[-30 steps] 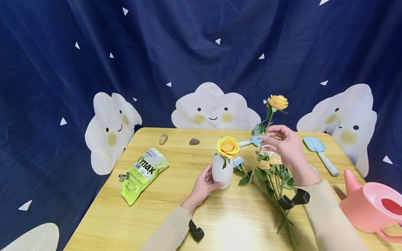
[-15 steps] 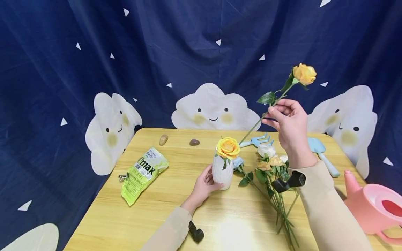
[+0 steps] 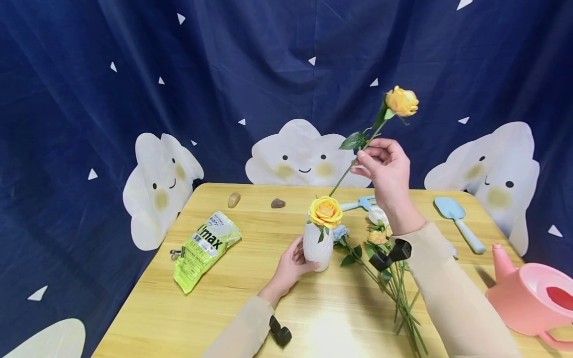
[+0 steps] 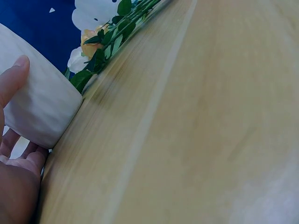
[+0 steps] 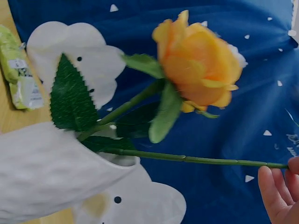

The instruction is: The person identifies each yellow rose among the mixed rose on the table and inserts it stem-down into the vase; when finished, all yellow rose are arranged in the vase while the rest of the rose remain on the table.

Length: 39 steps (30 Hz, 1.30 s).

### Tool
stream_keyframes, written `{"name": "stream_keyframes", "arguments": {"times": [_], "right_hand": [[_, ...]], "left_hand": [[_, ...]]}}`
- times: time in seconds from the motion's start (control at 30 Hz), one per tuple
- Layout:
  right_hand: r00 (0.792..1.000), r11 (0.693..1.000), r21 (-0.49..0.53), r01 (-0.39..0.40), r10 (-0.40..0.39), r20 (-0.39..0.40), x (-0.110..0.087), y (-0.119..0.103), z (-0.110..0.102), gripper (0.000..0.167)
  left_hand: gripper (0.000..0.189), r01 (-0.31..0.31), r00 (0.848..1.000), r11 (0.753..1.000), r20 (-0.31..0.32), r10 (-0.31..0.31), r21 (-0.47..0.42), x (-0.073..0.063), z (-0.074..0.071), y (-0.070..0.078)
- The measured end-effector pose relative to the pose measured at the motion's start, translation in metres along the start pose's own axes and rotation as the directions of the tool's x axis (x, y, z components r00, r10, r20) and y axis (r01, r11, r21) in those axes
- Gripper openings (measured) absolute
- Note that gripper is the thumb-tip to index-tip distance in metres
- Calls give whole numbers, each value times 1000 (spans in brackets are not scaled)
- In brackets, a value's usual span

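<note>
My left hand (image 3: 290, 271) grips the lower part of a white textured vase (image 3: 318, 251), which stands upright on the table. One yellow rose (image 3: 325, 212) is in the vase, its bloom at the mouth. Above and to the right, my right hand (image 3: 388, 171) pinches the green stem of a second yellow rose (image 3: 402, 101), held tilted with the bloom up. In the right wrist view the lower end of that stem (image 5: 210, 161) reaches the vase mouth; how deep it sits I cannot tell. The left wrist view shows my thumb (image 4: 14, 79) against the vase wall.
Right of the vase lie a blue flower (image 3: 340, 232) and several white and peach flowers (image 3: 378, 236). A blue hand rake (image 3: 364, 202), a blue trowel (image 3: 452, 209) and a pink watering can (image 3: 521, 293) are farther right. A green bag (image 3: 203, 251) and two stones (image 3: 278, 203) lie leftward.
My right hand has lifted the second yellow rose up from the flower pile, then moved it left, bringing its stem end to the vase. The left hand and vase stay put.
</note>
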State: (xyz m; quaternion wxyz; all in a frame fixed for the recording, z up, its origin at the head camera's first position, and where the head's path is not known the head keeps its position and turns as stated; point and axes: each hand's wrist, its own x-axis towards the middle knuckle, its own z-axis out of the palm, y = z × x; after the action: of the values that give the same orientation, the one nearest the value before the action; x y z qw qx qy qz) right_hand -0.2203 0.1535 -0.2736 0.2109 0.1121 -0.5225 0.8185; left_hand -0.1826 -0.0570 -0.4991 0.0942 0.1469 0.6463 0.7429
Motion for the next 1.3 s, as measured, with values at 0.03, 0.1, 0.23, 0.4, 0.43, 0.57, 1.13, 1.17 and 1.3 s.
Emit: {"name": "stream_keyframes", "arguments": {"times": [0.03,0.1,0.23,0.4,0.43,0.57,1.13,1.17,1.3], "right_hand": [[1000,1000,-25,-3,4,22,0,3,1,24],[997,996,-88,0,7,76,0,8,4,23],[986,981,-193,8,25,166,0,18,8,21],[972,963,-269,-17,79,220,-2,27,11,21],[968,957,-288,-20,90,232,-3,29,12,21],[945,930,-367,-22,139,297,-5,35,11,21],[903,808,-587,-55,291,316,-13,52,3,16],[902,808,-587,-55,293,319,-13,53,2,16],[890,804,-592,-64,314,330,-15,55,0,14]], "left_hand": [[83,0,1000,1000,-1,0,-3,0,0,0],[84,4,1000,1000,-4,-4,-6,0,0,1],[83,-6,1000,1000,-3,6,0,0,0,0],[83,-17,1000,1000,6,17,10,0,-1,-1],[82,-20,1000,1000,8,19,10,0,-1,-1],[81,-26,1000,1000,14,26,15,1,-1,-1],[79,-32,999,999,17,32,28,1,-2,-1],[79,-32,999,999,15,31,26,1,-2,-1],[79,-26,1000,999,13,26,20,1,-2,-1]]}}
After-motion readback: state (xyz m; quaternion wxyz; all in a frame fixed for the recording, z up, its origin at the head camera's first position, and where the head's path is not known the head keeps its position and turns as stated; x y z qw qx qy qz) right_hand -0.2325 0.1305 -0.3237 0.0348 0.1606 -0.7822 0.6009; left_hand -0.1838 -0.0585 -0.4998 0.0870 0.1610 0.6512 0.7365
